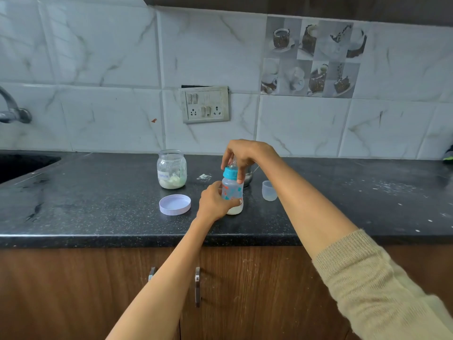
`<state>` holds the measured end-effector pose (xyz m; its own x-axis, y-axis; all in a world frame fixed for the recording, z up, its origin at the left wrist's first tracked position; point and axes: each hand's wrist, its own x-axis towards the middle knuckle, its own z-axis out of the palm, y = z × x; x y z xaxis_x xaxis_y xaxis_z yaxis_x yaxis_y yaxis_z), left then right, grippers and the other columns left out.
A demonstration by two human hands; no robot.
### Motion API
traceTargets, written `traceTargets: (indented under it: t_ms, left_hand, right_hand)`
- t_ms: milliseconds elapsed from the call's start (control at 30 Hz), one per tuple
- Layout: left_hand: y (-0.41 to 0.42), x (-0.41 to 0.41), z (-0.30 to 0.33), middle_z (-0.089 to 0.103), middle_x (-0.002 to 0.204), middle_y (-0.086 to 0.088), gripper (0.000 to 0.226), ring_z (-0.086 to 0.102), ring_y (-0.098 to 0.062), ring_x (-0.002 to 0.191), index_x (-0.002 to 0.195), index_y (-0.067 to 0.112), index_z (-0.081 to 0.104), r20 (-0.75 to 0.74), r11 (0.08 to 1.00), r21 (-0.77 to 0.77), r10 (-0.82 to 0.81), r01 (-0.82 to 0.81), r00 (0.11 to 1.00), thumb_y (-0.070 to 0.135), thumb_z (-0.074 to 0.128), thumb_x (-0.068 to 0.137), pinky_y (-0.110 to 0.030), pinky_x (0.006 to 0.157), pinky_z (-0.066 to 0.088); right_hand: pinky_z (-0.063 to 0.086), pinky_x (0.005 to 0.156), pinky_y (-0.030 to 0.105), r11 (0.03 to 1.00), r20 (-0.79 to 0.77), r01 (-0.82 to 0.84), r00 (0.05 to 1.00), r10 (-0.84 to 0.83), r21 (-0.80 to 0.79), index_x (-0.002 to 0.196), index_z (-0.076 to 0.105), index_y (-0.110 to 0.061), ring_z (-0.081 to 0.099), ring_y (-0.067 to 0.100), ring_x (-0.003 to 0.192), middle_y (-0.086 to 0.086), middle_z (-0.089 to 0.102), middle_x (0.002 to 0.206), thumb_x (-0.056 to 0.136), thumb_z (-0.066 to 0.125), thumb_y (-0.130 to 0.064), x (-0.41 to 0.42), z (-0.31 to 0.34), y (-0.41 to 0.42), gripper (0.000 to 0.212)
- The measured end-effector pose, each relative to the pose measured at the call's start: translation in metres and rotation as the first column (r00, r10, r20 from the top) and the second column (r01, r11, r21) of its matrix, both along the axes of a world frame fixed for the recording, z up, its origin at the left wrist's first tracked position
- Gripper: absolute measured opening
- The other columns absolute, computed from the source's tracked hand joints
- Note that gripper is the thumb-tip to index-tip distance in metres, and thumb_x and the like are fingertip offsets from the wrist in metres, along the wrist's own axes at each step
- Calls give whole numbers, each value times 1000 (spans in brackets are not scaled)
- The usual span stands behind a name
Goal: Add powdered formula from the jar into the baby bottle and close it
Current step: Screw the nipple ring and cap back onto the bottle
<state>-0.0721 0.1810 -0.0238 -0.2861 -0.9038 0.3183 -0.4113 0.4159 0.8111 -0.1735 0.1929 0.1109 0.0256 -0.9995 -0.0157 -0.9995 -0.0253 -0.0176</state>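
Observation:
A small baby bottle (232, 190) with coloured prints stands upright on the black counter (98, 212), pale powder in its bottom. My left hand (213, 204) wraps its lower body from the left. My right hand (245, 155) comes from above, fingers around the blue collar (230, 173) and the teat on top. An open glass jar (172, 169) holding pale powder stands to the left, further back. Its white lid (175, 204) lies upside down in front of it.
A clear bottle cap (269, 190) stands to the right of the bottle. A metal object (248, 179) is partly hidden behind the bottle. Spilled powder (204, 177) lies behind it. A sink (22, 165) and tap (12, 111) are at the left. Cabinet doors below.

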Motion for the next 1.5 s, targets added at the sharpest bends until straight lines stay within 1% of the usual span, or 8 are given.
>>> traceTargets:
  t_ms: [300,433,600,800,900,1033,1267,1500]
  left_hand:
    - [-5,1,-1,66,114,-5,53,57,-14,92,114,12,58,-16,1000,8,-7,7,1000,26,81,68,-27,80,45]
    - [-7,1,-1,67,114,-6,55,62,-20,100,115,12,59,-21,1000,24,-5,6,1000,27,82,66,-31,85,48]
    - [-6,1,-1,65,116,-7,57,61,-22,104,117,12,57,-14,1000,20,-9,10,1000,27,81,68,-36,90,48]
    - [-8,2,-2,67,113,-6,57,63,-21,101,114,11,60,-8,1000,21,-13,14,1000,29,83,66,-34,88,50]
    - [-9,2,-1,67,111,-6,54,63,-20,99,111,10,60,1,1000,16,-15,15,1000,29,83,66,-32,85,49]
    - [-9,2,0,66,113,-7,55,62,-20,101,112,10,59,10,1000,19,-11,11,1000,30,82,66,-31,86,48]
    - [-11,3,2,64,114,-5,56,56,-14,93,116,12,57,24,998,36,-44,43,999,30,81,69,-26,82,44]
    - [-12,3,2,65,109,-3,53,56,-14,89,112,11,59,1,998,41,-46,46,999,28,83,67,-25,78,43]
  right_hand:
    - [52,65,26,996,-11,83,996,-83,23,115,67,-18,65,15,68,2,70,102,61,88,-36,2,4,-2,61]
    - [45,53,23,984,-49,166,984,-169,-60,82,63,-7,55,13,52,3,59,67,68,70,-65,1,-4,-3,59]
    - [45,68,29,955,-83,255,959,-269,-151,64,48,-10,52,17,59,4,52,65,67,45,-86,7,-12,-5,76]
    - [56,88,37,976,101,153,980,-170,156,134,49,-16,67,25,97,9,56,129,74,74,-47,2,14,4,72]
    - [59,81,40,983,120,135,981,-150,126,115,61,-6,72,26,83,14,69,108,77,75,-30,0,11,-1,48]
    - [52,72,30,956,-17,269,962,-273,-115,66,56,-9,60,15,52,4,62,57,72,51,-78,5,-2,-1,69]
    - [59,75,32,991,53,100,993,-104,84,119,62,-10,70,24,90,8,66,111,78,72,-36,1,17,-5,50]
    - [52,68,29,951,15,273,962,-274,-144,71,60,-10,62,14,52,3,65,62,71,50,-79,-2,-3,-9,70]
